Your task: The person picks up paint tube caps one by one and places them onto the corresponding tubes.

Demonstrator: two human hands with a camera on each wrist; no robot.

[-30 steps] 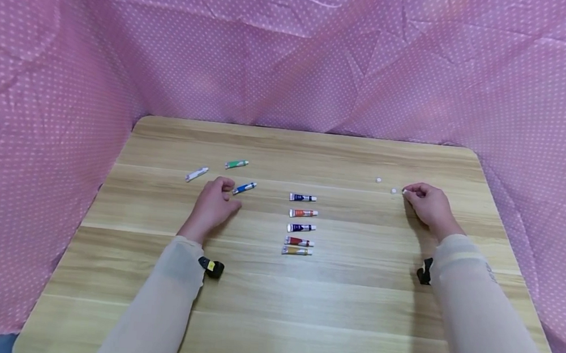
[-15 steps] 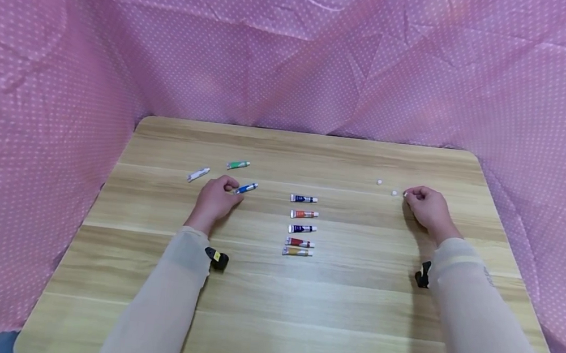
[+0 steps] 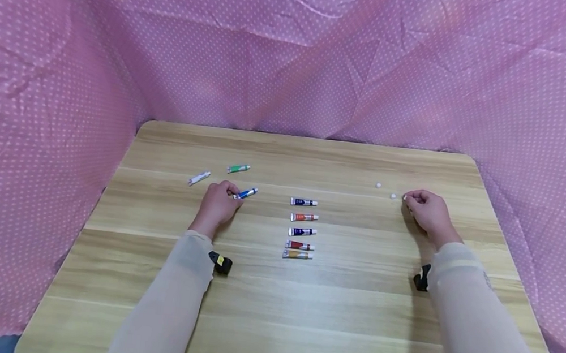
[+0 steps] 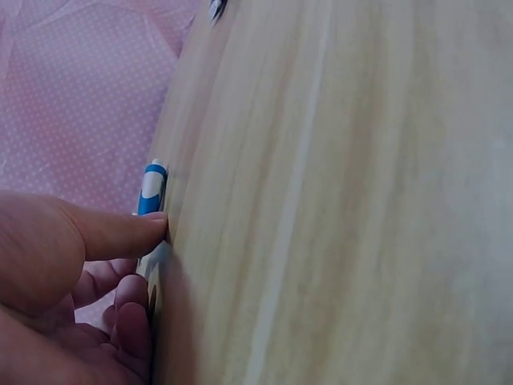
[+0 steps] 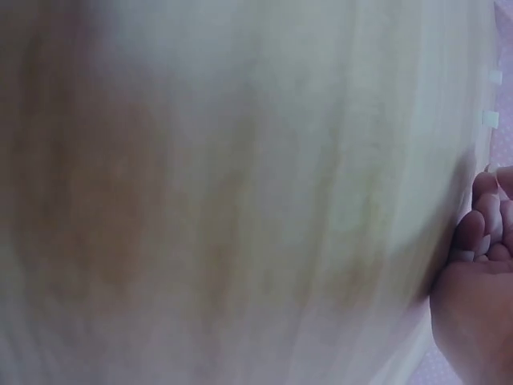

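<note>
Left hand (image 3: pixel 217 204) curled, palm down, right hand (image 3: pixel 425 209) loosely fisted, fingertips seemingly pinched, forearms outstretched

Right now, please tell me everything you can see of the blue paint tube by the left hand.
The blue paint tube is small and slim, blue with a white band and a white cap end, perhaps soft metal or plastic. It lies flat on the wooden table, slanted, cap end pointing away to the right, left of the row of five tubes. The left hand pinches its near end between thumb and curled fingers.
</note>
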